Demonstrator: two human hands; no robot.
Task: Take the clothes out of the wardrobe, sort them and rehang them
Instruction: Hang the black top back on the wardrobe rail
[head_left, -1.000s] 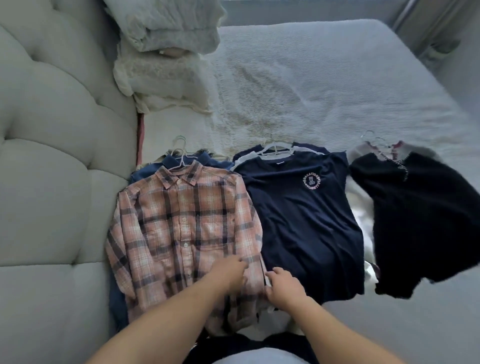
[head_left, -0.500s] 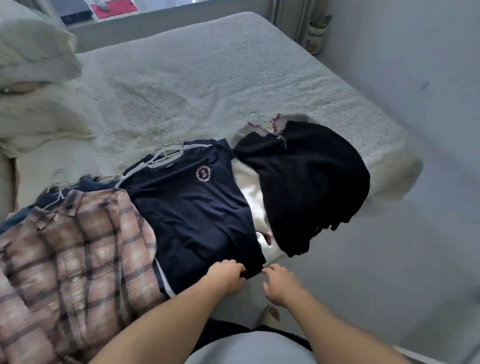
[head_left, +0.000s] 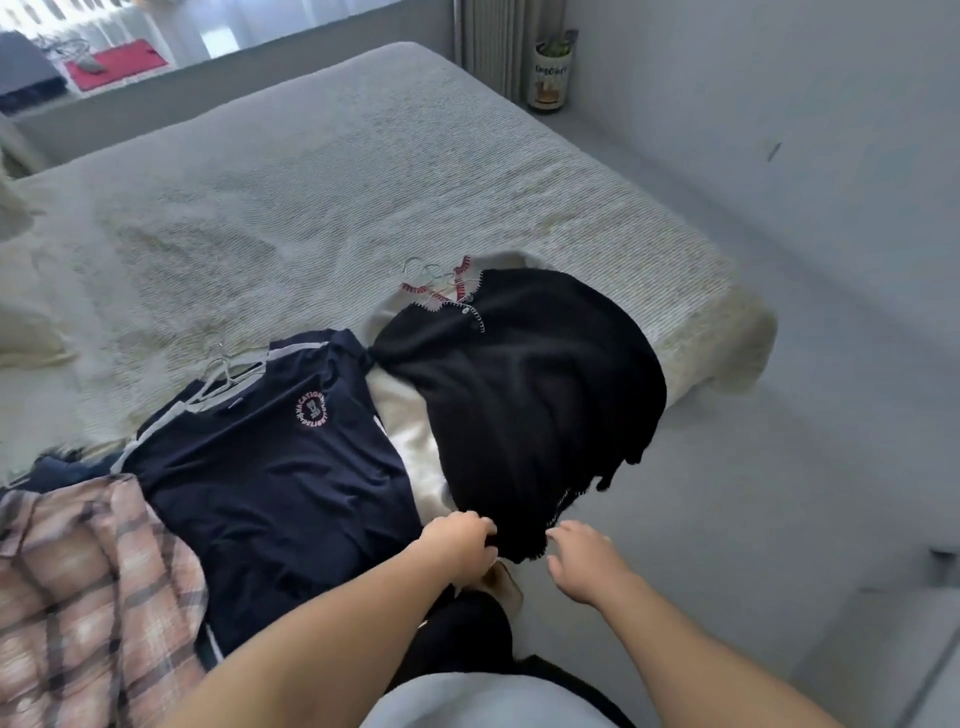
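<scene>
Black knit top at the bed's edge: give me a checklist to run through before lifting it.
1. Left hand grips the hem of the black knit top: ok.
2. Right hand has a grip: not ok, fingers sit beside the hem, holding nothing.
3. Wire hanger inside the collar: ok, hook shows above it.
4. Top clear of the navy T-shirt: ok, a white garment shows between them.
5. Top fully on the bed: not ok, its lower edge overhangs.

Pink-brown plaid shirt (head_left: 88, 587), navy tee (head_left: 270, 499) w/ pink round logo, black knit (head_left: 530, 410), cream bedspread (head_left: 322, 208).
</scene>
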